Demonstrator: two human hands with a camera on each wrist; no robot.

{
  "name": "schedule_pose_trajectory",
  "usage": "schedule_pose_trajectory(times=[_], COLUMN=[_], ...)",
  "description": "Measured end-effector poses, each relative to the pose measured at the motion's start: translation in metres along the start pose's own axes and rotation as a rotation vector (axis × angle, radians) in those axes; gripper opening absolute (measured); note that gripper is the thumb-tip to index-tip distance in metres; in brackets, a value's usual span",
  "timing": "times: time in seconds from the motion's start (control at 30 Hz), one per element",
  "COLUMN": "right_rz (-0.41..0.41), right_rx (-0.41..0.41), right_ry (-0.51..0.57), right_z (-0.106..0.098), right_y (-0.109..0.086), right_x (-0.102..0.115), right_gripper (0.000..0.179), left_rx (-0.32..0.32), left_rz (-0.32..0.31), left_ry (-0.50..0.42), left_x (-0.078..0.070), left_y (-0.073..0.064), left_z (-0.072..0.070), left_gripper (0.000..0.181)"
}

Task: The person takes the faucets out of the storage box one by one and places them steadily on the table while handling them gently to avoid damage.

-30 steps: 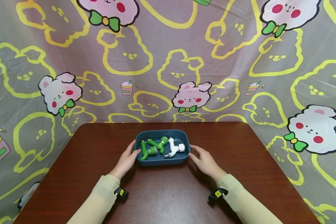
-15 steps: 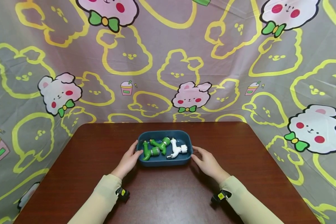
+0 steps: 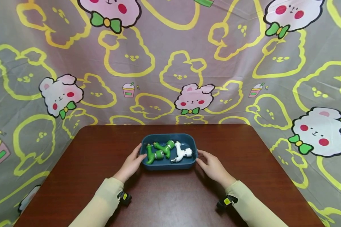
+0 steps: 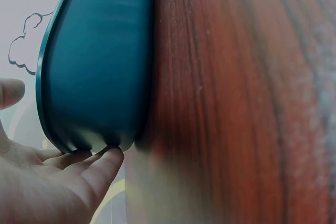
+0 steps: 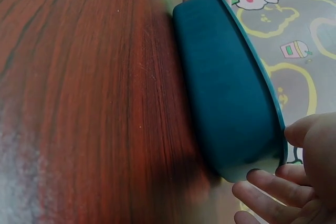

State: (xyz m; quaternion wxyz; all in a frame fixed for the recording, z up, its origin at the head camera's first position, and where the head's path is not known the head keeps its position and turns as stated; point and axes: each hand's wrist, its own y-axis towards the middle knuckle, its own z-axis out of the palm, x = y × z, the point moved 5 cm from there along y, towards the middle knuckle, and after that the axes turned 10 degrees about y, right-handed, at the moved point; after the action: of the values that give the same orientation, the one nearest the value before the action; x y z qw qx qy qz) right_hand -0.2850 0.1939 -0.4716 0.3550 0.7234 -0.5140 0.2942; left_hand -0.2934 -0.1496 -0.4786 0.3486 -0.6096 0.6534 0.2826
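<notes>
A dark blue plastic basin (image 3: 169, 166) sits on the wooden table between my two hands. Two green taps lie inside it: one green tap (image 3: 150, 155) at the left, the other green tap (image 3: 166, 148) in the middle. The white tap (image 3: 180, 153) lies at the right. My left hand (image 3: 132, 164) rests its fairly straight fingers against the basin's left end, with the thumb by the rim. At the right end, my right hand (image 3: 214, 168) presses its fingers against the wall. In the right wrist view, that thumb (image 5: 300, 131) touches the rim.
The brown table (image 3: 170, 195) extends around the basin on all sides. A patterned cloth (image 3: 170, 63) with cartoon bears hangs behind the table and along both sides. Black straps with small devices (image 3: 125, 198) are on both wrists.
The basin, with the taps in it, has slid a little to the right and slightly towards me. Both hands have moved along with it.
</notes>
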Motion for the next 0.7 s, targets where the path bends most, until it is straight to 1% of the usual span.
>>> schedule_pose_trajectory(times=[0.17,0.37,0.47,0.7], right_rz=[-0.005,-0.014,-0.012,-0.034], right_rx=[-0.002,-0.006,-0.012,-0.017], right_ry=[-0.005,-0.029,-0.040,-0.050], right_z=[-0.0023,-0.0037,-0.0046,-0.0073], right_y=[-0.0029,-0.0059,-0.0074,-0.0105], right_x=[0.0012,0.0011,0.0005,0.0016], right_gripper=[0.045,0.045,0.045,0.045], left_rx=[-0.005,0.012,0.020,0.037], left_rz=[0.014,0.012,0.020,0.032], left_ry=[-0.002,-0.004,0.008,0.023], left_x=[-0.0017,-0.0021,-0.0027,-0.0043], left_y=[-0.0010,-0.0021,-0.0027,-0.0044], left_z=[0.0010,0.0026,0.0033,0.0040], left_gripper=[0.070,0.069,0.068,0.070])
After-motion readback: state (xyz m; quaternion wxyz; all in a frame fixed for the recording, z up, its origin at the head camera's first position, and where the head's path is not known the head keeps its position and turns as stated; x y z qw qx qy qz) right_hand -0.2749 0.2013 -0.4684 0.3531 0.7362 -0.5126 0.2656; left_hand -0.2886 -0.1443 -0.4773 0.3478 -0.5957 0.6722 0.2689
